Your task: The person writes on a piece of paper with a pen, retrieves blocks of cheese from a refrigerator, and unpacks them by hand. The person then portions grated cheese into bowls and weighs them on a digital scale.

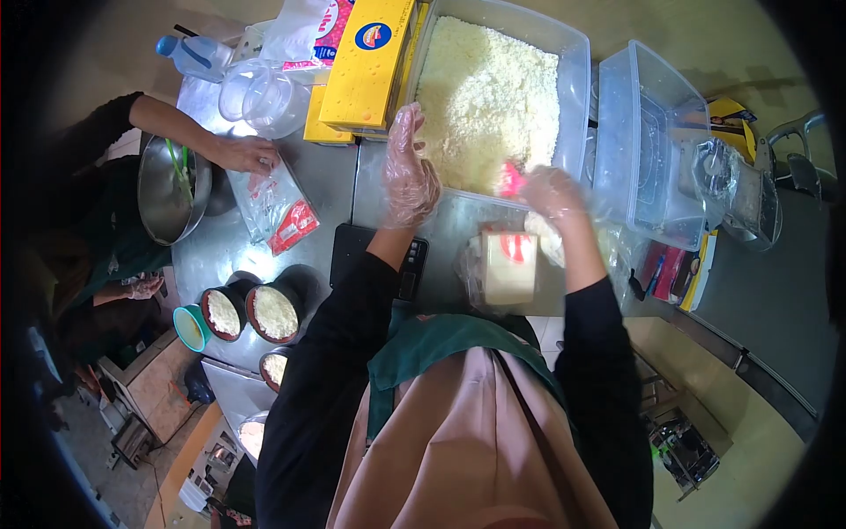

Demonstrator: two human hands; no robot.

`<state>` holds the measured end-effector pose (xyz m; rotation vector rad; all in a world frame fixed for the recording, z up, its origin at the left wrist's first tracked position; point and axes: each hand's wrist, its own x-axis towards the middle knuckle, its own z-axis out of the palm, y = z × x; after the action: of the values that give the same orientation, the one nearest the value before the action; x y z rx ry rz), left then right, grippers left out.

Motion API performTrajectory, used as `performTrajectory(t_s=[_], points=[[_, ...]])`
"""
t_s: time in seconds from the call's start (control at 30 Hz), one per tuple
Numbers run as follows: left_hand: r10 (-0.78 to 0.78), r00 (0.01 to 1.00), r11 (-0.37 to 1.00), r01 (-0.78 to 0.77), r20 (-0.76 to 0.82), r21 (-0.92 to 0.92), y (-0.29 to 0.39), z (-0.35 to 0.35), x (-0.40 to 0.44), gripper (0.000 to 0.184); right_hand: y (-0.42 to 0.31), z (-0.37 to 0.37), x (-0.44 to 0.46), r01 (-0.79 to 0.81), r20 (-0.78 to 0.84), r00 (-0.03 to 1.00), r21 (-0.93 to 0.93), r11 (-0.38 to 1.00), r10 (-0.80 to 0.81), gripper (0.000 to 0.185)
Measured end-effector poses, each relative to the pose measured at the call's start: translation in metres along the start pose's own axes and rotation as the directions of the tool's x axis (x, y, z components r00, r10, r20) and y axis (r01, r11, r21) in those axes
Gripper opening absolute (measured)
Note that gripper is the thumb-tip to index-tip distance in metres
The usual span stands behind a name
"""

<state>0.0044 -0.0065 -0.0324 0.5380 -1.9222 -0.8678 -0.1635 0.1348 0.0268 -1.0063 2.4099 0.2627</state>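
Note:
A clear plastic tub (577, 97) holds a wide heap of pale, grated cheese-like shreds (493, 84). My left hand (411, 176), in a thin clear glove, is at the tub's near left corner with its fingers stretched out. My right hand (555, 194), gloved and blurred by motion, is over the near right edge. It grips a bright pink tool (511, 179) whose end is at the shreds; its exact kind is unclear. Below that hand lies a pale block (511, 273) in clear wrapping with red print.
A black scale (351, 256) lies left of the block. Round pans (275, 313) hold white shreds. Yellow boxes (366, 79) and an open clear tub (656, 150) flank the full tub. At left, a co-worker's hand (247, 154) touches a plastic packet (273, 203) near a metal bowl (167, 207).

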Motion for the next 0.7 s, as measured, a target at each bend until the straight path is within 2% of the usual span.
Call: performTrajectory(t_s=[0.03, 0.07, 0.13, 0.17, 0.2, 0.27, 0.3, 0.37, 0.47, 0.53, 0.63, 0.67, 0.7], points=[[-0.004, 1.0, 1.0, 0.004, 0.002, 0.003, 0.001, -0.001, -0.001, 0.076, -0.011, 0.007, 0.0, 0.077, 0.028, 0.996, 0.094, 0.993, -0.08, 0.032], [0.001, 1.0, 1.0, -0.002, 0.009, 0.009, 0.002, -0.002, 0.0, 0.076, -0.022, 0.01, 0.003, 0.079, 0.028, 0.996, 0.098, 0.992, -0.082, 0.032], [0.013, 1.0, 1.0, -0.014, 0.021, 0.02, 0.003, -0.003, 0.0, 0.076, -0.04, 0.009, 0.008, 0.129, -0.047, 0.991, 0.141, 0.982, -0.124, 0.033], [0.002, 1.0, 1.0, -0.002, 0.022, 0.014, 0.002, -0.002, 0.0, 0.075, -0.038, 0.006, 0.004, 0.164, -0.147, 0.978, 0.105, 0.981, -0.148, 0.03], [-0.013, 1.0, 1.0, 0.012, 0.022, 0.008, 0.001, -0.002, 0.0, 0.075, -0.039, -0.011, -0.003, 0.163, -0.15, 0.978, 0.107, 0.981, -0.146, 0.03], [-0.007, 1.0, 1.0, 0.006, 0.019, 0.019, 0.003, -0.002, 0.003, 0.075, -0.039, -0.051, -0.021, 0.095, -0.264, 0.959, -0.044, 0.995, -0.103, 0.026], [0.001, 1.0, 1.0, -0.002, 0.018, 0.028, 0.004, -0.002, 0.002, 0.075, -0.034, -0.051, -0.016, 0.093, -0.256, 0.961, -0.042, 0.995, -0.1, 0.026], [0.006, 1.0, 1.0, -0.007, 0.023, 0.026, 0.003, -0.002, 0.002, 0.075, -0.024, -0.056, 0.012, 0.13, -0.473, 0.874, 0.0, 0.992, -0.114, 0.025], [0.008, 1.0, 1.0, -0.008, 0.013, 0.029, 0.004, -0.003, 0.002, 0.075, -0.037, -0.015, 0.052, 0.177, -0.492, 0.858, 0.013, 0.984, -0.148, 0.024], [-0.002, 1.0, 1.0, 0.001, 0.003, 0.02, 0.003, -0.002, 0.002, 0.074, -0.039, -0.008, 0.026, 0.211, -0.528, 0.83, -0.001, 0.978, -0.18, 0.024], [0.024, 0.999, 1.0, -0.023, -0.028, 0.014, 0.0, -0.001, 0.002, 0.075, -0.015, -0.02, 0.003, 0.141, -0.303, 0.94, -0.073, 0.987, -0.156, 0.024], [0.024, 1.0, 1.0, -0.023, -0.015, 0.019, 0.0, -0.002, 0.002, 0.074, -0.002, -0.025, 0.004, 0.138, -0.299, 0.942, -0.074, 0.988, -0.154, 0.024], [0.023, 1.0, 0.999, -0.023, 0.0, 0.025, 0.001, -0.002, 0.002, 0.074, 0.006, -0.039, 0.004, 0.034, -0.387, 0.921, 0.012, 0.999, -0.027, 0.025]])
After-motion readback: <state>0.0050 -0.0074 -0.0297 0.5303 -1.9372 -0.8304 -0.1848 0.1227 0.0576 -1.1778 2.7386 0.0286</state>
